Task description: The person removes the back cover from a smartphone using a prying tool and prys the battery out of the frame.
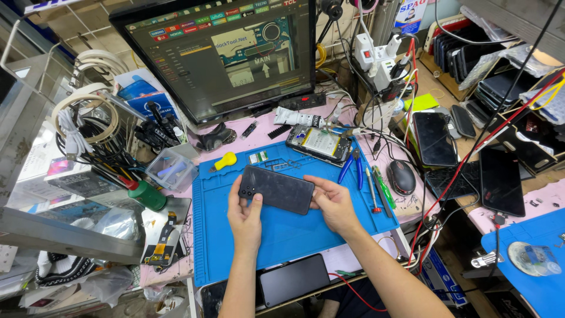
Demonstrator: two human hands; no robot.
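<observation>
Both hands grip one dark phone back cover [276,189], raised just above the blue mat [282,229]: left hand [245,216] pinches its camera end, right hand [333,203] clasps the opposite end. Advisable: hold by the edges, keep it level. Counted on the bench [259,131]: one opened phone [319,143], one yellow pry tool [224,161], one mouse [402,176], one monitor [223,56].

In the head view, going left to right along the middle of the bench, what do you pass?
Green bottle → clear plastic box → left hand → dark phone → right hand → red-handled screwdriver → black mouse → dark tablet.
</observation>
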